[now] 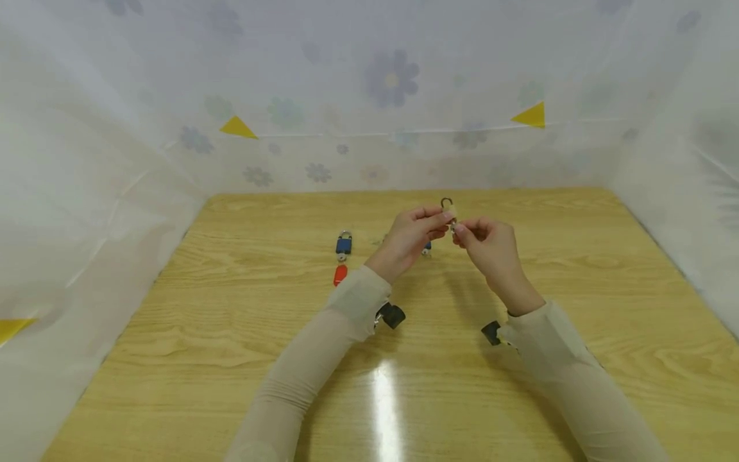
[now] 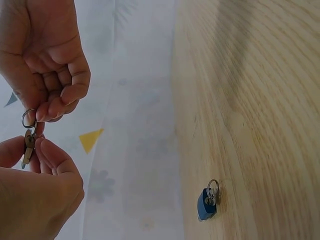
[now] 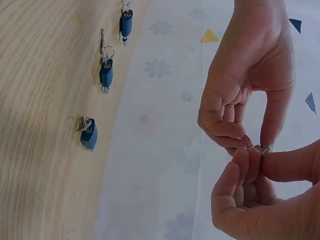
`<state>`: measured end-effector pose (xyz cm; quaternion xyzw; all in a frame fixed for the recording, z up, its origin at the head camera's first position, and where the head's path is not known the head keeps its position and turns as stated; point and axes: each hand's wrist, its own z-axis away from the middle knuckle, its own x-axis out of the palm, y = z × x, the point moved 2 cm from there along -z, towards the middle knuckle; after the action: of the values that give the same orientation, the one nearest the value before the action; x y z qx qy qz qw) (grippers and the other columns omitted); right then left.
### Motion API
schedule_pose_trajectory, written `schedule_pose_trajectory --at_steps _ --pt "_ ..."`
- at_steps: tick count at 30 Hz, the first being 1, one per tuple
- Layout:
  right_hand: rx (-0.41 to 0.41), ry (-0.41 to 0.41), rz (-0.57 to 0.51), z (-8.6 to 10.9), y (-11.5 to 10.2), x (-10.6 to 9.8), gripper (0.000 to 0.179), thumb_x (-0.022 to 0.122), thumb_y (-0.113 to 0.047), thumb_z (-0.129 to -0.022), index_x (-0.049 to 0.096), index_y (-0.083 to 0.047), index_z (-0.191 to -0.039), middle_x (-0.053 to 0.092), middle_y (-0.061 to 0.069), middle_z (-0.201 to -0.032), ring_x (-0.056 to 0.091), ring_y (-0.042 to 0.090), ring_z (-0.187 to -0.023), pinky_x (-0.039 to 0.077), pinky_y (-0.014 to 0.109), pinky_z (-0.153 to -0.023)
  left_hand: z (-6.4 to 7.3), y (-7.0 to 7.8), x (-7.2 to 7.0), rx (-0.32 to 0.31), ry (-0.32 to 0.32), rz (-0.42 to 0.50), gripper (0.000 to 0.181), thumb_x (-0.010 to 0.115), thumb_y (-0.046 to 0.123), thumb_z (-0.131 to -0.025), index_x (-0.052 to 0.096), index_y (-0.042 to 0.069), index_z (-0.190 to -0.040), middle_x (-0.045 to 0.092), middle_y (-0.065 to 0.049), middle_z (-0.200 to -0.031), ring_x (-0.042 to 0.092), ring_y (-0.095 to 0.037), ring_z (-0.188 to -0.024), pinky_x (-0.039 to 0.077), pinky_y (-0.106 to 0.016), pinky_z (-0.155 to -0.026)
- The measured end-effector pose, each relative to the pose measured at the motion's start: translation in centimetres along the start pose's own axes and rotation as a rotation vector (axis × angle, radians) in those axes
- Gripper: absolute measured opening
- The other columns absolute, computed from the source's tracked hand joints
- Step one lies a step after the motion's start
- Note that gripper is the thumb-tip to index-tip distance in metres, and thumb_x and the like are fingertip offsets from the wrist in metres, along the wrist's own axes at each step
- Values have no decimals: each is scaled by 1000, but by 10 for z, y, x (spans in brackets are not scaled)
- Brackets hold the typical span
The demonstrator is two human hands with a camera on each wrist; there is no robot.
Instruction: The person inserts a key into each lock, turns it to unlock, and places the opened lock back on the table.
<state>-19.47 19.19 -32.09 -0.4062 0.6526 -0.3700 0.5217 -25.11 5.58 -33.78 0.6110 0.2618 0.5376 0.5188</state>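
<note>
In the head view my left hand (image 1: 406,239) pinches a small brass padlock (image 1: 452,210), its dark shackle pointing up. Just to the right, my right hand (image 1: 491,247) pinches a metal key ring (image 1: 453,228) at the padlock's lower end. Seen from the left wrist, the ring (image 2: 29,119) sits right above the brass padlock (image 2: 29,142), between the two hands' fingertips. Fingers cover most of the padlock in the right wrist view, where part of the ring (image 3: 267,149) shows; any key in the lock is hidden.
On the wooden table (image 1: 260,359) lies a blue padlock (image 1: 343,246) with a red tag (image 1: 340,275). Another blue padlock (image 1: 427,248) is partly behind my left hand. The right wrist view has a further blue padlock (image 3: 106,74) with a ring between two others. Flowered sheeting surrounds the table.
</note>
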Motion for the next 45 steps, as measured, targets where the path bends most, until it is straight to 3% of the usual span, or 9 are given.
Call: schedule_pose_trajectory --at_steps 9,21,24,33,41,45 --pt "-9 17 -1 0 -1 4 30 55 -17 -99 65 10 -106 65 27 -100 60 1 -74 50 15 -68 2 3 -3 -2 -40 12 7 63 6 -94 64 4 -101 63 0 -91 58 -15 -82 48 -35 -93" --pt "-30 44 18 0 4 8 28 56 -17 -99 66 9 -105 66 24 -97 59 1 -73 49 15 -66 3 1 -4 10 -8 -32 17 64 7 -93 64 0 -108 64 -1 -93 59 -15 -82 49 -36 -92" --pt "-25 27 -19 -1 4 8 29 56 -16 -99 65 11 -105 65 24 -97 60 3 -74 50 15 -68 4 2 -4 5 1 -40 19 64 7 -93 64 -1 -110 63 -2 -94 59 -14 -82 49 -36 -92" --pt "-29 27 32 1 2 4 28 56 -17 -98 66 10 -104 67 24 -96 59 1 -71 49 15 -65 5 2 -2 -22 -5 -44 26 65 8 -92 62 -1 -116 62 -4 -101 58 -27 -102 46 -38 -97" --pt "-36 40 35 1 2 4 27 57 -15 -98 66 10 -104 66 26 -96 59 -1 -71 49 14 -65 6 1 -2 -37 -10 -89 30 66 12 -92 61 0 -119 61 -4 -105 56 -17 -89 42 -40 -101" --pt "-12 6 -34 0 4 2 30 57 -18 -98 64 11 -107 67 15 -93 62 2 -75 52 16 -71 7 2 -2 -37 -27 -74 28 66 12 -93 61 1 -118 60 -3 -104 56 -16 -91 43 -38 -100"
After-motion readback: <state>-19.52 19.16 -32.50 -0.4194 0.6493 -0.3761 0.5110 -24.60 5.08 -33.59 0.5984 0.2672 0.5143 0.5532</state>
